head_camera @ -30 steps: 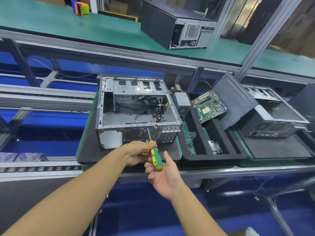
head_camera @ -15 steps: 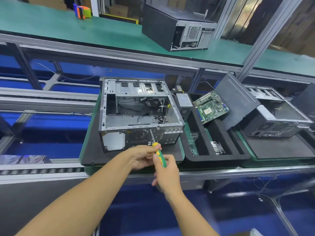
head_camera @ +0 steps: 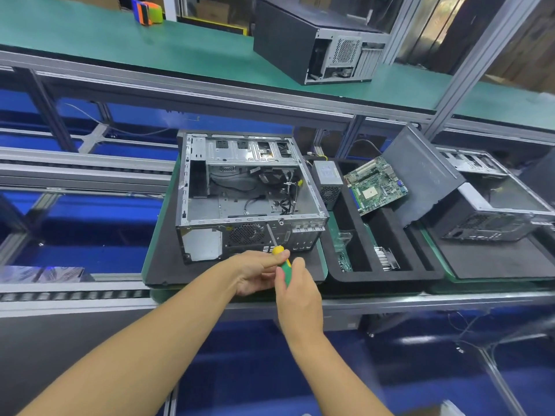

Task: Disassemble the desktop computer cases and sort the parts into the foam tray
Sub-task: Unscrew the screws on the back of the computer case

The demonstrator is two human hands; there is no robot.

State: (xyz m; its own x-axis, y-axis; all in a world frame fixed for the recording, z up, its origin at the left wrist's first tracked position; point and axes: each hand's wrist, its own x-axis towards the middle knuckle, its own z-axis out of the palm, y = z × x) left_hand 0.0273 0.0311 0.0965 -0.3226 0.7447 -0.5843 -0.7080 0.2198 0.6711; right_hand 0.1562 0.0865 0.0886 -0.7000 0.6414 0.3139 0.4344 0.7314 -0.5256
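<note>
Just in front of the open grey metal computer case [head_camera: 204,244], the left hand [head_camera: 255,271] pinches the collar of the yellow-and-green plastic-handled screwdriver [head_camera: 279,252]. The right hand [head_camera: 297,301] wraps its handle, likely steadying the tip on a rear-panel screw. The black foam tray [head_camera: 384,276] lies right of the case.

You have no text to read here. The label on the grey power supply [head_camera: 326,173], up and right of your right hand [head_camera: 300,298], is too blurred, as are the small stickers inside the open case [head_camera: 207,211] just beyond your left hand [head_camera: 256,271].
</note>
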